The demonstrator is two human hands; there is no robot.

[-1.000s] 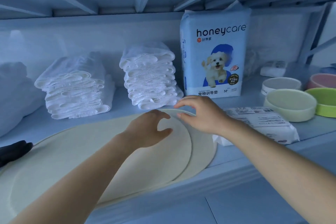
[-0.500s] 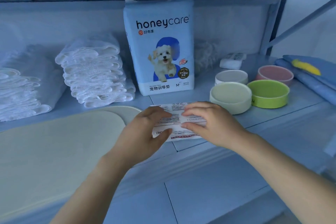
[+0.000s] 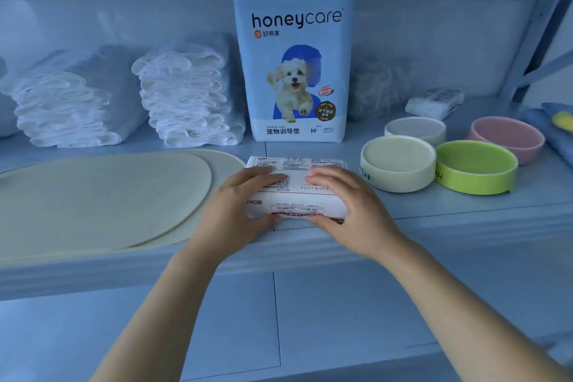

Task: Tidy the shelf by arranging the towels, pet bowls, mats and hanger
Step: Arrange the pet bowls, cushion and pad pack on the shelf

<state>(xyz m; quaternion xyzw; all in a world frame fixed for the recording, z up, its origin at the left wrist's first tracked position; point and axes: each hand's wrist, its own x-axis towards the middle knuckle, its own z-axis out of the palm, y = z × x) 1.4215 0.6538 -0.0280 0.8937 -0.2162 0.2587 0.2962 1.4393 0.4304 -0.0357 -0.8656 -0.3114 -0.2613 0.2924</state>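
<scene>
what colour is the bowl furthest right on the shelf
Pink bowl; the head view shows it best.

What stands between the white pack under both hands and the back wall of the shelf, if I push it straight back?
The upright honeycare bag stands directly behind the white pack, with a strip of bare shelf between them. The left hand and the right hand grip the pack itself.

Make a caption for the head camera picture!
The left hand and right hand grip a white pack between cream mats and pet bowls.
</scene>
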